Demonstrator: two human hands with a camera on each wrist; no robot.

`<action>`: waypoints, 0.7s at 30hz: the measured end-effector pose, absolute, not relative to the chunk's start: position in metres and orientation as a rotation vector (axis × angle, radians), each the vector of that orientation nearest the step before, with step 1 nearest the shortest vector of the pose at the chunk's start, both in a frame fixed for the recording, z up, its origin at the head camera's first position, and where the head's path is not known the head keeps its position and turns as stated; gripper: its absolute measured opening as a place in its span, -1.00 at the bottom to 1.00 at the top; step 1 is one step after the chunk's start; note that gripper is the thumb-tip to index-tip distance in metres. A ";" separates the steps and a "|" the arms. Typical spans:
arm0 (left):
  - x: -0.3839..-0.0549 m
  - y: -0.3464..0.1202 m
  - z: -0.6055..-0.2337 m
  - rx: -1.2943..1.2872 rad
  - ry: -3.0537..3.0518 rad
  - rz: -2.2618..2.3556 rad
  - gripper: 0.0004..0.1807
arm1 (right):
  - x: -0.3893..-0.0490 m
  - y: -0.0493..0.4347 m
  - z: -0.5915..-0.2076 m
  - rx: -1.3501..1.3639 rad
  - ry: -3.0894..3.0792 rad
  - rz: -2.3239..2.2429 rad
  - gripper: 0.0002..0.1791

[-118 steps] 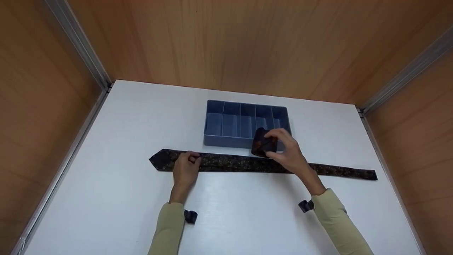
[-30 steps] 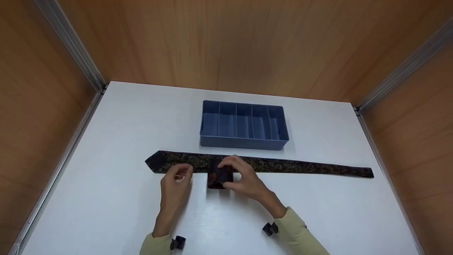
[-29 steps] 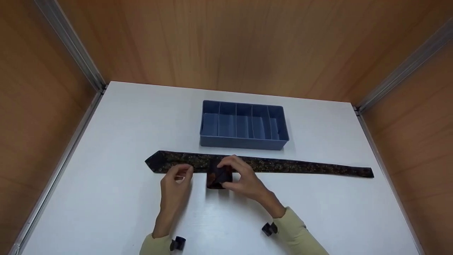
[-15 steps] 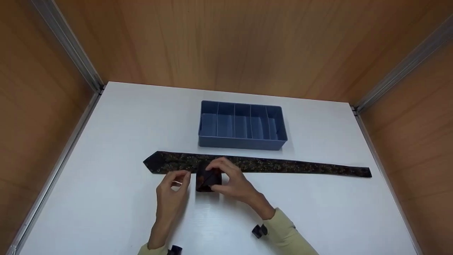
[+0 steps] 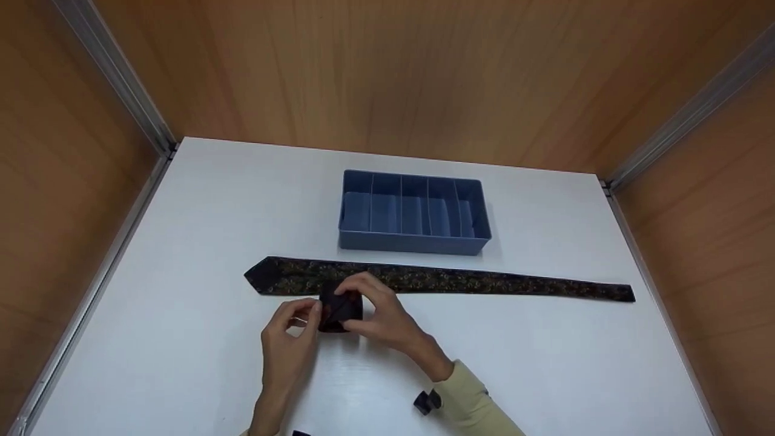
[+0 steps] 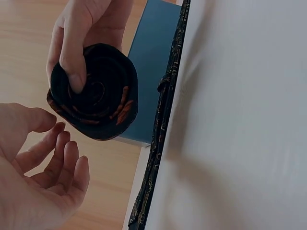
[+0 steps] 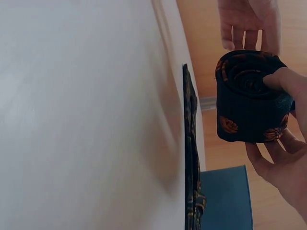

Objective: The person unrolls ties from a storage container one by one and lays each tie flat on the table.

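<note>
My right hand (image 5: 390, 318) holds a rolled-up dark necktie (image 5: 341, 313) with orange motifs, above the table in front of the flat tie. In the right wrist view, the thumb presses into the coiled end of the roll (image 7: 249, 108) while the fingers support its other end. Beside the roll, my left hand (image 5: 287, 348) has loosely bent fingers, their tips right at its edge. The left wrist view shows these fingers (image 6: 62, 165) grasping nothing. A second necktie (image 5: 460, 281), dark with a small gold pattern, lies stretched out flat, its pointed wide end to the left.
Behind the flat tie stands a blue plastic box (image 5: 415, 244) divided into several compartments, with nothing inside them. The white table (image 5: 533, 357) is enclosed by wooden panels (image 5: 387, 72) at the back and both sides.
My right hand has carried the rolled tie from in front of the box leftward and nearer to me. My left hand has left the flat tie and moved nearer to me, beside the roll.
</note>
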State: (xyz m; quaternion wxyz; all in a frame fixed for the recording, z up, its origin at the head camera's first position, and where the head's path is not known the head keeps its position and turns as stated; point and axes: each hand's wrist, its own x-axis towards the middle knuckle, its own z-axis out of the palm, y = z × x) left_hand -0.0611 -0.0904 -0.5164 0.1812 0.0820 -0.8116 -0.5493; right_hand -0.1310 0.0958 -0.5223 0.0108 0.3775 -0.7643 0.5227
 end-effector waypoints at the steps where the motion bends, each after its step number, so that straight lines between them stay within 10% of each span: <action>1: -0.060 -0.091 -0.516 0.235 -2.290 -1.551 -0.92 | -0.130 0.094 -0.522 1.177 -2.379 1.634 -0.47; 21: -0.049 -0.104 -0.520 0.443 -2.283 -1.592 -0.83 | -0.124 0.059 -0.522 1.185 -2.403 1.601 -0.51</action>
